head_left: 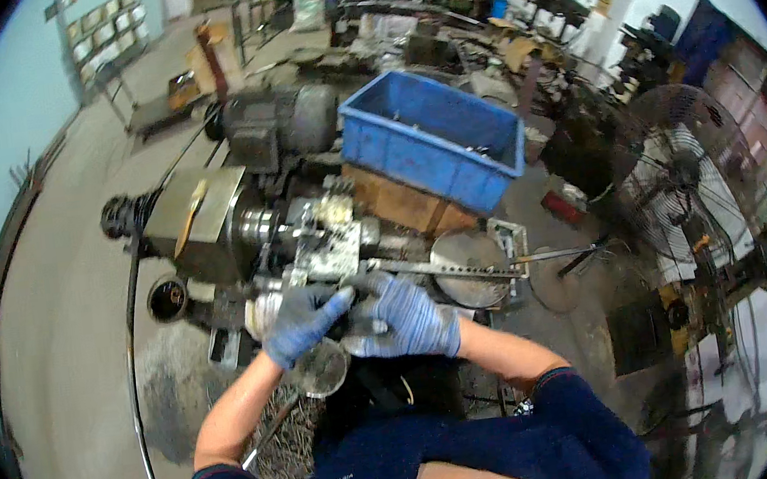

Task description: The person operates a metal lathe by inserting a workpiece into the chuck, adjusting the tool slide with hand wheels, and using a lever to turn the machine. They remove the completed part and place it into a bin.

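Observation:
Both my hands wear blue knitted gloves with dark grey palms and meet in front of a small metal lathe-like machine [323, 246]. My left hand [304, 325] has its fingers curled, the thumb pointing toward the other hand. Against it, my right hand [403, 317] is bent inward with its fingers closed. Whatever lies between the fingertips is too small and blurred to name. Just beyond the gloves is the machine's pale, chip-covered slide; its bright spindle [259, 226] sticks out of the headstock at left. Below my left hand is a round metal dish [321, 369].
A blue plastic crate [434, 145] with a few small parts stands behind the machine, beside a grey motor [283, 124]. A wooden-handled brush [191, 218] lies on the headstock cover. At right are a round metal plate [471, 268] and a large fan [680, 173]. Metal shavings [279, 442] cover the floor below.

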Motion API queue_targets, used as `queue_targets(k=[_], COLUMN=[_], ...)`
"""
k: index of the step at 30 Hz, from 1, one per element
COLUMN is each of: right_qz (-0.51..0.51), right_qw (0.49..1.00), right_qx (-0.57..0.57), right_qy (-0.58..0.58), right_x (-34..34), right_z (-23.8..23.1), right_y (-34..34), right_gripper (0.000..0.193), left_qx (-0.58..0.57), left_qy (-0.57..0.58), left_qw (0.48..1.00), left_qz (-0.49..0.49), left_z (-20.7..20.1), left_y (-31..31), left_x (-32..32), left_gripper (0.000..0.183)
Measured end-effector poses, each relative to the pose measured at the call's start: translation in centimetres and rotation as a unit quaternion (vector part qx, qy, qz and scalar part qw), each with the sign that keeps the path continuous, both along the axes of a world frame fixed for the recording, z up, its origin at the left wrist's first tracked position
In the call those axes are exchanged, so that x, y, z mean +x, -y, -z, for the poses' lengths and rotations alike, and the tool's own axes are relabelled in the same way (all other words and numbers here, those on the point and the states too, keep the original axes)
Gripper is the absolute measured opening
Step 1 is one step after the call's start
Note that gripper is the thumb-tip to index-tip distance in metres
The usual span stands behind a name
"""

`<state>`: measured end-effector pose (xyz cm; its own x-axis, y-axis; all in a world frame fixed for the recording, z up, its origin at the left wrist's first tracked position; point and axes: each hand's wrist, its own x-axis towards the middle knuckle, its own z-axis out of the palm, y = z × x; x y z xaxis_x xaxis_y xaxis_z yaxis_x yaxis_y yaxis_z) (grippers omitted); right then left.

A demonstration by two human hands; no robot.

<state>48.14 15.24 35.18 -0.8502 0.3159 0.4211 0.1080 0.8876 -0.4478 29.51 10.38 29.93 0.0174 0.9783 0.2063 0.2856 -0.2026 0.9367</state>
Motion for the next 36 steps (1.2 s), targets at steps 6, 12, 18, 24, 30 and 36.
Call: queue_targets(k=[6,12,18,24,30,36], right_qz=[-0.055,0.065,0.057,0.081,0.147,0.181], right_qw=[0.996,0.952,0.924,0.946,0.980,0.963], right_qx=[-0.024,0.144,0.223,0.167,-0.053,-0.135], right_qy=[0.071,0.262,0.306,0.266,0.120,0.146], right_x=[-4.5,-13.1,-17.9,-19.5,-19.9,-19.2], right_z=[0.4,0.3,5.1,4.3,4.3,6.6], right_y=[-2.9,-8.2,-12.3,-10.6,-11.6,-14.5], right_gripper=[0.044,0.067,0.055,0.073,0.041,0.037], left_qx=[-0.096,-0.060,-0.259,-0.287,-0.325,-0.258], left_qy=[-0.138,-0.326,-0.509,-0.384,-0.395,-0.546], left_qw=[0.985,0.914,0.733,0.774,0.748,0.687], left_qz=[0.038,-0.233,-0.369,-0.415,-0.423,-0.405], left_z=[-4.4,-2.7,1.6,7.9,8.7,8.0], left_y=[2.8,11.2,20.4,26.0,24.2,24.1], left_x=[-5.5,-17.4,-26.6,-27.6,-28.7,-33.0], left_gripper=[0.037,0.033,0.034,0.048,0.039,0.015])
